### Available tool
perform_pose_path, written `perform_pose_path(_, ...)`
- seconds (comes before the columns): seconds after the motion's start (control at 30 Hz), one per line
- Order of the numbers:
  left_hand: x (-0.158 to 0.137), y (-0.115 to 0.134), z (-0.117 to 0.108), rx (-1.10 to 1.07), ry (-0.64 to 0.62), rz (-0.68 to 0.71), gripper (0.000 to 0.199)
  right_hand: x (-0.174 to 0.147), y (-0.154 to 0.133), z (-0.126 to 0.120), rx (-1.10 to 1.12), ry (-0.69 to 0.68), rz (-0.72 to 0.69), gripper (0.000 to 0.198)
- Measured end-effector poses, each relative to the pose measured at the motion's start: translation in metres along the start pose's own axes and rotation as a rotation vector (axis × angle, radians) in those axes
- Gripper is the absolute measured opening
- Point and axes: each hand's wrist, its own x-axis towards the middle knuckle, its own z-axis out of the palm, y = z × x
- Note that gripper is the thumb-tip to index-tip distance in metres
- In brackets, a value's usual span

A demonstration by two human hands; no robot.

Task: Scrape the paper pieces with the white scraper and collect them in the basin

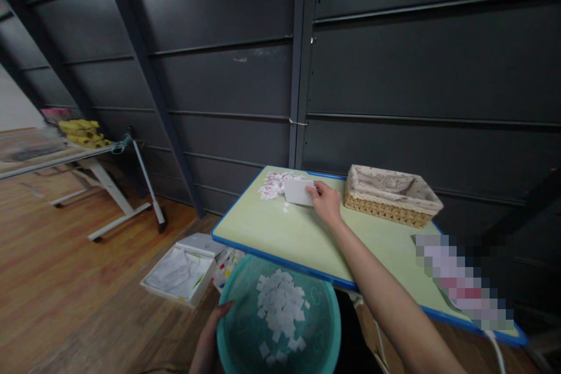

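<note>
My right hand (326, 200) is closed on a flat white card-like piece (298, 191) with rounded corners, held by its right end above the table. Just left of the piece's edge lies a pile of small white and pinkish scraps (272, 185), with a few loose bits in front. My left hand (212, 330) grips the left rim of a round teal mesh basket (335, 315), its thumb over the edge. Many small white square pieces (283, 304) lie heaped inside this basket, which is below the table's front edge. The left fingers under the rim are hidden.
The pale green tabletop (254, 222) has a blue edge. On it stand a cloth-lined woven basket (385, 210) and a pixelated flat item (464, 283). An open white box (175, 274) sits on the floor at left. Another wheeled table (79, 155) stands farther left; a dark panelled wall (228, 87) is behind.
</note>
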Motion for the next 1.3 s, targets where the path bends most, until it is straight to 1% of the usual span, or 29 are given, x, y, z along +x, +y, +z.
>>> perform_pose_path(0.03, 0.0, 0.0, 0.0, 0.006, -0.005, 0.018, 0.051, 0.0, 0.0, 0.0, 0.0, 0.01, 0.004, 0.035)
perform_pose_path(0.17, -0.003, 0.002, 0.002, 0.026, -0.017, 0.013, 0.048, 0.0, 0.0, -0.001, -0.024, 0.03, 0.029, 0.035)
perform_pose_path(0.27, -0.003, 0.002, 0.002, 0.022, -0.013, 0.035, 0.035, 0.001, 0.0, -0.002, -0.042, 0.001, 0.02, 0.033)
perform_pose_path(0.37, -0.001, 0.001, 0.0, 0.034, -0.023, 0.024, 0.019, 0.001, 0.0, -0.003, -0.074, 0.015, 0.026, 0.032)
perform_pose_path(0.47, 0.0, 0.0, -0.002, 0.058, -0.008, 0.045, 0.011, 0.001, 0.0, -0.004, -0.085, 0.019, 0.009, 0.033)
perform_pose_path(0.57, 0.001, 0.0, -0.003, 0.06, 0.007, 0.078, 0.012, 0.0, -0.001, -0.004, -0.157, 0.007, 0.0, 0.033)
perform_pose_path(0.73, 0.003, -0.001, -0.003, 0.04, -0.006, 0.053, 0.031, 0.0, -0.002, -0.007, -0.294, 0.053, 0.036, 0.037)
perform_pose_path(0.8, 0.004, -0.002, -0.004, 0.022, -0.018, 0.034, 0.027, 0.0, -0.003, -0.009, -0.318, 0.039, 0.022, 0.037)
perform_pose_path(0.9, 0.004, -0.002, -0.006, 0.022, -0.029, 0.022, 0.007, 0.0, -0.004, -0.012, -0.365, 0.016, -0.001, 0.036)
perform_pose_path(0.93, 0.003, -0.002, -0.006, 0.026, -0.03, 0.032, 0.006, -0.001, -0.004, -0.013, -0.382, 0.021, 0.001, 0.035)
perform_pose_path(1.07, 0.001, -0.002, -0.005, 0.015, -0.033, 0.068, 0.008, 0.0, -0.005, -0.016, -0.418, 0.046, 0.005, 0.036)
perform_pose_path(1.13, 0.001, -0.002, -0.004, 0.013, -0.029, 0.057, 0.007, 0.0, -0.006, -0.017, -0.416, 0.029, -0.009, 0.035)
perform_pose_path(1.2, 0.002, -0.001, -0.004, 0.011, -0.029, 0.037, 0.012, 0.001, -0.006, -0.018, -0.405, 0.009, -0.013, 0.035)
perform_pose_path(1.3, 0.006, -0.001, -0.006, 0.001, -0.043, 0.001, 0.015, 0.003, -0.005, -0.019, -0.373, 0.007, 0.006, 0.037)
